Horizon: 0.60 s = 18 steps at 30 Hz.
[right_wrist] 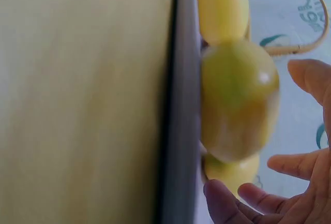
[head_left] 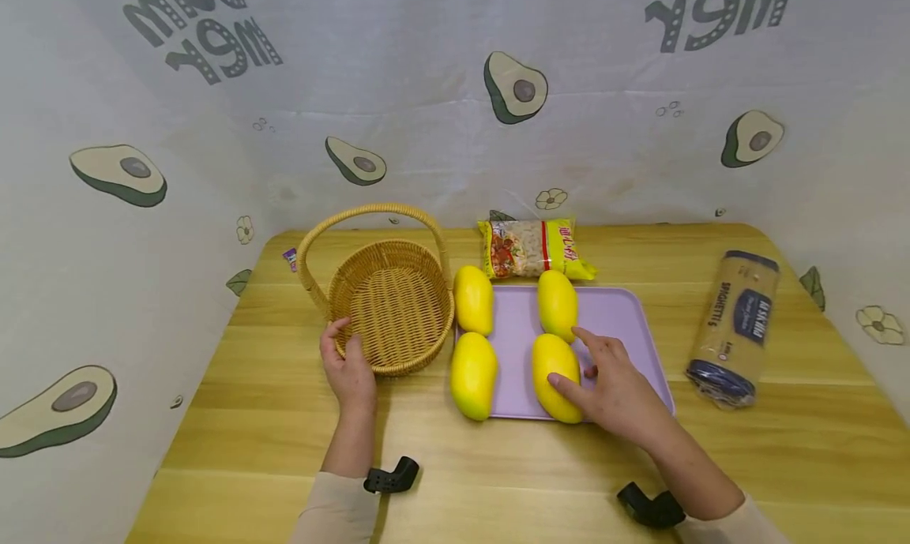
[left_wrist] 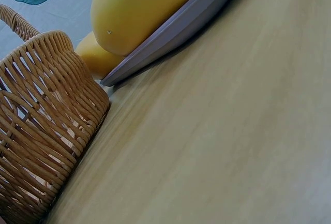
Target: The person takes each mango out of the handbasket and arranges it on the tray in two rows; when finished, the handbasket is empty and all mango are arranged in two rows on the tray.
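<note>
A wicker basket [head_left: 401, 311] with a tall arched handle stands left of the lilac tray [head_left: 618, 311]. My left hand [head_left: 351, 377] grips its front-left rim, with the thumb near the inner side; in the left wrist view the basket's woven side [left_wrist: 39, 131] hides that hold. Several yellow mangoes are at the tray: a front-right mango [head_left: 556, 378], a back-right mango [head_left: 558, 305], a front-left mango [head_left: 474, 376] and a back-left mango [head_left: 473, 299]. Over the front-right mango my right hand [head_left: 617, 390] hovers with fingers spread, apart from the mango [right_wrist: 240, 100] in the right wrist view.
Behind the tray lies a yellow food packet [head_left: 529, 248]. A spaghetti pack [head_left: 735, 327] rests at the right of the wooden table [head_left: 455, 481]. A small purple wrapper [head_left: 290, 259] lies left of the basket. An avocado-print curtain [head_left: 426, 70] surrounds the table.
</note>
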Available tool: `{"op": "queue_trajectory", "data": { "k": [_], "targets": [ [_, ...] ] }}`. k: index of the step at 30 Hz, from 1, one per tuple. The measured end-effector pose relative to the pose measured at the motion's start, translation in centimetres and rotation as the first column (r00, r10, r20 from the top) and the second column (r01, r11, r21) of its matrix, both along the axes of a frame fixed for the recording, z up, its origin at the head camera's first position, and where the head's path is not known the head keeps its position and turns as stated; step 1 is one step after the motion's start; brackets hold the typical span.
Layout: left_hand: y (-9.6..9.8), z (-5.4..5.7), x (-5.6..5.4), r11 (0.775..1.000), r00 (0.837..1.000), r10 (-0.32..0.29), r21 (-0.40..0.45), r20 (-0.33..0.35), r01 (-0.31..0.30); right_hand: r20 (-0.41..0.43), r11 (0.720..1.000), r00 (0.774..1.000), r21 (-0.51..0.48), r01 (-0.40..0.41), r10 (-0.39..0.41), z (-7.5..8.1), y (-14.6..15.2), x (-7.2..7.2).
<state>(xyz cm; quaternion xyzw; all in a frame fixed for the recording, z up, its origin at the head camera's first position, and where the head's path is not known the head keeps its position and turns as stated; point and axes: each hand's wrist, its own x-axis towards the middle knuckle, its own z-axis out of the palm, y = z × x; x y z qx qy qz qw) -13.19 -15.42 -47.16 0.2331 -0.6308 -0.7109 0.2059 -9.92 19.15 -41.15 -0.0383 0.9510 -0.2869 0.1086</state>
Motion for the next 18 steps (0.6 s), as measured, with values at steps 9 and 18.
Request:
{"op": "queue_trajectory", "data": {
  "k": [9, 18],
  "targets": [
    [-1.0, 0.8, 0.5, 1.0, 1.0, -0.005, -0.019, -0.011, 0.005, -0.079, 0.99, 0.997, 0.141, 0.0, 0.011, 1.6, 3.0, -1.0],
    [-2.3, 4.6, 2.2, 0.876, 0.958, -0.183, -0.406, 0.221, 0.261, -0.172, 0.932, 0.968, 0.346, -0.112, 0.18, 1.8, 7.2, -2.2]
  ]
}}
